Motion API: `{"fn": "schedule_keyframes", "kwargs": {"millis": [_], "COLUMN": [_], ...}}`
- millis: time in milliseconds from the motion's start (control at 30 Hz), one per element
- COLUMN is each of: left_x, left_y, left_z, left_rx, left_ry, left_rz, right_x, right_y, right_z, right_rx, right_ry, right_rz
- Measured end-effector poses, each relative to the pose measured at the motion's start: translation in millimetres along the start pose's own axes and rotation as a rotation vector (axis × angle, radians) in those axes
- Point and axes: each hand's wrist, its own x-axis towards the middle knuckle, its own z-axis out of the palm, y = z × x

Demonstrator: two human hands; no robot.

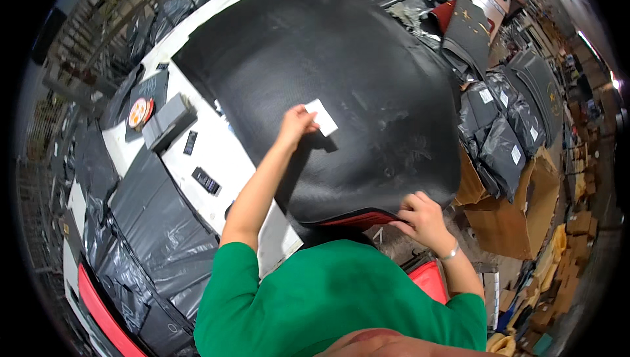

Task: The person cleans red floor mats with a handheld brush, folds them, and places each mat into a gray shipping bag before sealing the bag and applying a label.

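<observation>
A large black sheet [354, 75], smooth like leather or vinyl, covers most of the table before me. Over its middle, my left hand [298, 125] pinches a small white card or paper label [321, 117] by its left edge; a shadow falls just below it on the sheet. At the near right edge of the sheet is my right hand [422, 220], its fingers closed on the rim. Along this near edge the sheet curls up and bares a red underside [361, 219].
Left on the white tabletop [226, 153] lie a grey box [169, 123], a roll of tape [140, 113] and small black labels [206, 180]. Black-wrapped packages [164, 206] are beyond. To the right, bagged black packages [502, 130] rest above an open cardboard box [505, 216].
</observation>
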Motion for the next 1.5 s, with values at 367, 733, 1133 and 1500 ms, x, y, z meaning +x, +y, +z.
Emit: {"fn": "schedule_keyframes", "kwargs": {"millis": [367,733,1133,1500], "left_x": [14.1,174.4,182.0,-49.0], "left_y": [154.2,15.7,-7.9,-48.3], "left_z": [30.4,95.3,85.0,141.3], "left_rx": [0.630,1.750,1.803,1.378], "left_ry": [0.476,0.025,0.066,-0.140], "left_rz": [0.639,0.647,0.386,0.629], "right_x": [-11.4,-131.6,-154.0,-74.1], "right_y": [218.9,372.0,234.1,89.6], "right_z": [19.6,67.5,188.0,-99.8], "right_rx": [1.277,0.927,1.842,1.057], "right_ry": [0.977,1.312,0.547,1.213], "right_rz": [0.649,1.021,1.602,-0.036]}}
